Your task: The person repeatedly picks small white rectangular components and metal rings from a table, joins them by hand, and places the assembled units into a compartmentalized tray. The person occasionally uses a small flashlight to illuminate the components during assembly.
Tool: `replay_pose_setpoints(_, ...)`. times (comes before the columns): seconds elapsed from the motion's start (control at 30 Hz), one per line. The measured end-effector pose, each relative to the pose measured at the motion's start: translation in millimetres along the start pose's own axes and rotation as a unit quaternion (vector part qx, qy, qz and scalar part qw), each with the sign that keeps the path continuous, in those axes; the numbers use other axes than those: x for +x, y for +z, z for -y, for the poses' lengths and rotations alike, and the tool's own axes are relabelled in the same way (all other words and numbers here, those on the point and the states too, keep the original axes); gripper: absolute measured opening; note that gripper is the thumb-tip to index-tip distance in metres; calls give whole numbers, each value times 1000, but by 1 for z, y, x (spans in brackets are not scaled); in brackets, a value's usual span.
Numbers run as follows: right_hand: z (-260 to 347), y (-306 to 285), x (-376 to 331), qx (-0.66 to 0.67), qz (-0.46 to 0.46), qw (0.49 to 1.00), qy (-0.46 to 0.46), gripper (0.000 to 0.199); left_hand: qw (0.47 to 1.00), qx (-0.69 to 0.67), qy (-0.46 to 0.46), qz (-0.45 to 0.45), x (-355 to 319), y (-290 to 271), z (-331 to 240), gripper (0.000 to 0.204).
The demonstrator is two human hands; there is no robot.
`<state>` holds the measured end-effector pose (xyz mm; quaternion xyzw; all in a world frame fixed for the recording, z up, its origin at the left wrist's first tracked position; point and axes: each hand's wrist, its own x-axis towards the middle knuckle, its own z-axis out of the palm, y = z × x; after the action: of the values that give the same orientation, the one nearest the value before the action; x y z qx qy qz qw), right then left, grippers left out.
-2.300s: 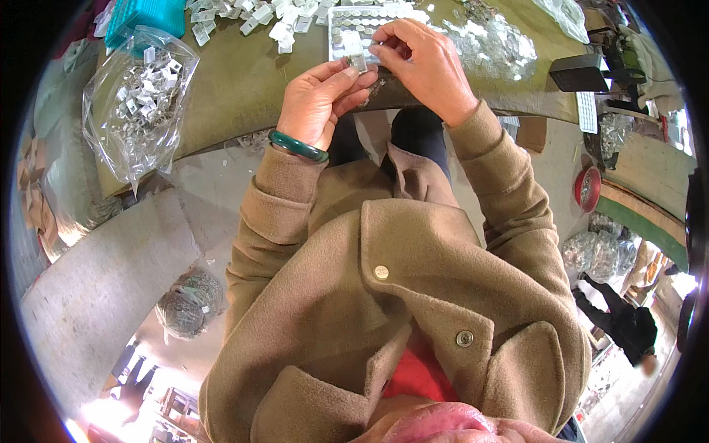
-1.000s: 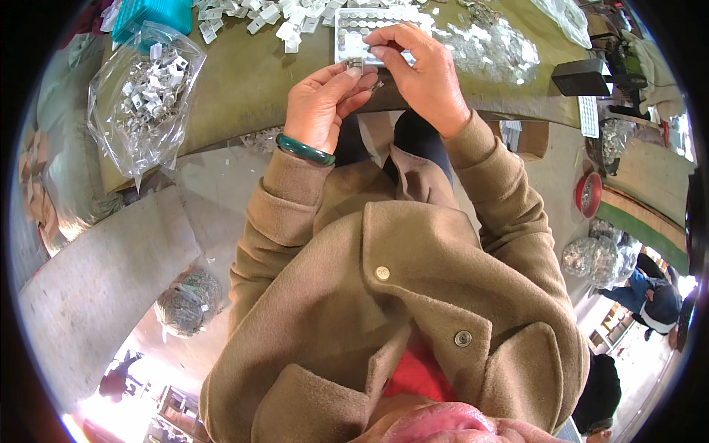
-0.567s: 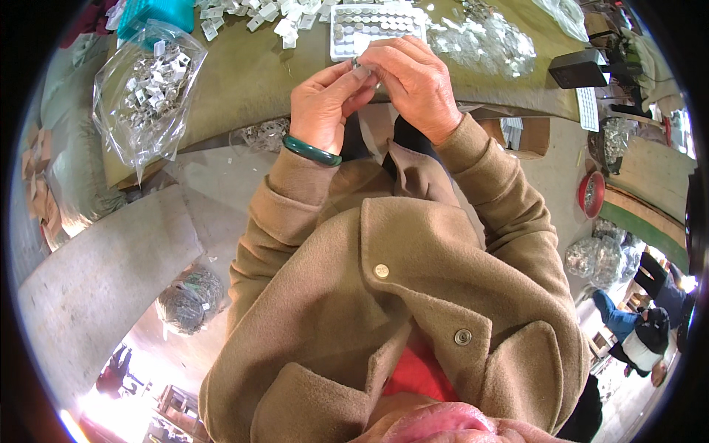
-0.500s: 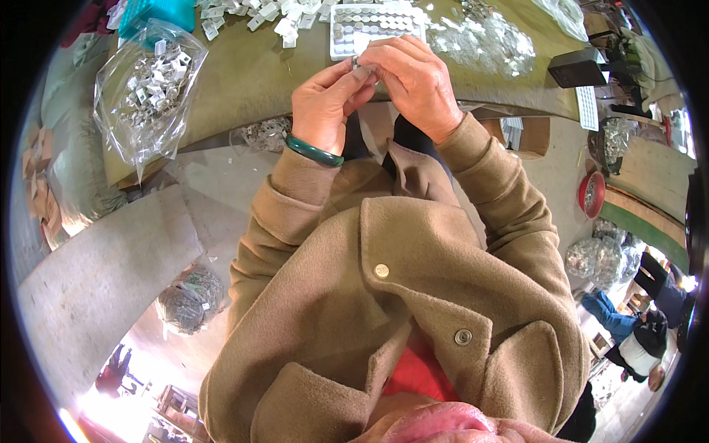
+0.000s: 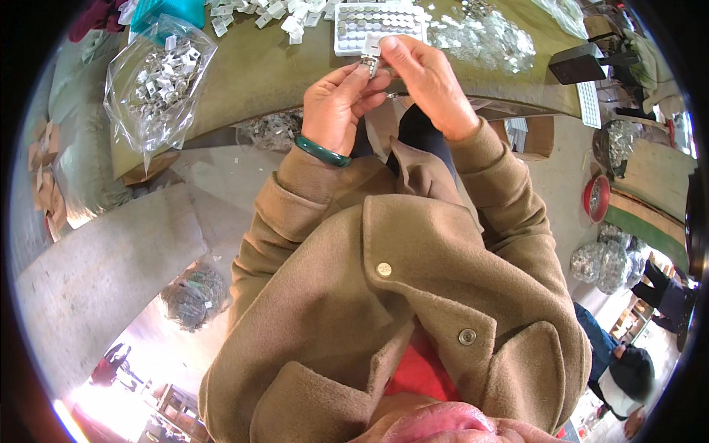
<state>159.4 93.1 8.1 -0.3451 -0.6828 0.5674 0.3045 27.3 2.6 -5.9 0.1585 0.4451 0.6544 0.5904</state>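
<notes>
At the table's edge, my left hand pinches a small silvery metal piece between thumb and fingers. My right hand is closed just beside it, thumb and fingers on a small translucent white plastic piece with a slot-like mark. The plastic piece sits right above the metal one; whether they are joined I cannot tell. Just beyond my fingers lies a white tray with rows of round silvery pieces. A green bangle circles my left wrist.
Loose white plastic pieces lie left of the tray, clear flat pieces right of it. An open clear bag of small parts stands at left, before a teal basket. A black box-shaped object sits at the right edge.
My hands were pressed together over a small part. Now my right fingers have shifted, and the white plastic piece shows above the metal one. My left hand has moved slightly right.
</notes>
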Motion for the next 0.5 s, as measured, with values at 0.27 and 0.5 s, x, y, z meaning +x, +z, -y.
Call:
replay_pose_setpoints(0.27, 2, 1, -8, 35, 42, 997, 47, 25, 985, -108, -101, 89, -1, -4, -4, 32)
replay_pose_setpoints(0.5, -4, -9, -6, 312, 102, 940, 92, 31, 940, -233, -202, 143, 6, -19, 7, 25)
